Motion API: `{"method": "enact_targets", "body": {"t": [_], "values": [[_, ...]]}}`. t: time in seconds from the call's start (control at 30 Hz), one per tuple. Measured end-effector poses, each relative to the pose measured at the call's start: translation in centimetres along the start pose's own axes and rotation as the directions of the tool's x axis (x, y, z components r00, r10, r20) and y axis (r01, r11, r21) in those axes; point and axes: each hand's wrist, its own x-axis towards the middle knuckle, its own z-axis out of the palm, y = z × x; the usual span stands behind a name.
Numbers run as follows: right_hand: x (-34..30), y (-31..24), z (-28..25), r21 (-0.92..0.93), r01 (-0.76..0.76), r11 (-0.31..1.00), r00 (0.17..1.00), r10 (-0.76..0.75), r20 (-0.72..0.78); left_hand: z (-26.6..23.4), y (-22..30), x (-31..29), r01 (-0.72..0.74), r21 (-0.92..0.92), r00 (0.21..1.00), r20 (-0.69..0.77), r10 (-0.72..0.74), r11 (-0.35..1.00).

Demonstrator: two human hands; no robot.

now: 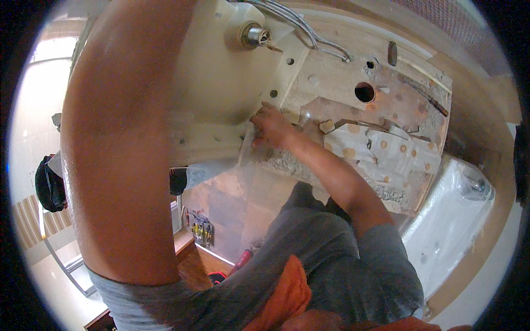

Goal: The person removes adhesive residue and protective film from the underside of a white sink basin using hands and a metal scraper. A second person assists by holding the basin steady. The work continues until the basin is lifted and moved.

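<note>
A large cream moulded shell (221, 83), like the outside of a tub, fills the upper middle. My right hand (270, 127) is at its lower right rim, fingers curled over the edge with the thumb side hidden. Small round holes run along that rim. A threaded metal fitting (257, 36) with loose strands at its mouth sticks out of the shell. My left arm (118, 143) stretches up across the left side, in front of the shell, and its hand lies beyond the top of the view.
Right of the shell is a mortar-smeared panel (337, 83) with a round hole (364, 92). Braided hoses (309, 27) run along its top. A plastic-wrapped white piece (450, 220) lies at the right. Below are a tool pouch (202, 229) and a tiled floor (221, 198). Someone's black cap-like item (49, 185) shows far left.
</note>
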Motion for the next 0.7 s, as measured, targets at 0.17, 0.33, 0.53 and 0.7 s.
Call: {"method": "enact_targets", "body": {"t": [0.17, 0.33, 0.53, 0.7], "values": [[-0.2, -1.1, -1.0, -0.026, -0.091, 0.996, 0.993, 0.092, 0.075, 0.7, -0.3, 0.3, -0.014, -0.042, 0.999, -0.04, 0.012, 0.999], [-1.9, -0.9, -0.1, 0.012, -0.044, 0.999, 0.985, 0.046, -0.168, 0.7, 0.0, 0.6, -0.01, -0.056, 0.996, -0.09, 0.005, 0.998], [-8.6, -3.0, 1.4, -0.046, -0.038, 0.998, 0.962, 0.024, -0.272, 2.2, 0.0, 1.6, 0.006, -0.05, 0.987, -0.159, -0.014, 0.999], [-16.0, -3.5, 1.3, 0.172, -0.321, 0.931, 0.833, 0.364, -0.417, 2.9, -0.6, 1.2, -0.021, -0.06, 0.991, -0.133, 0.013, 0.998]]}}
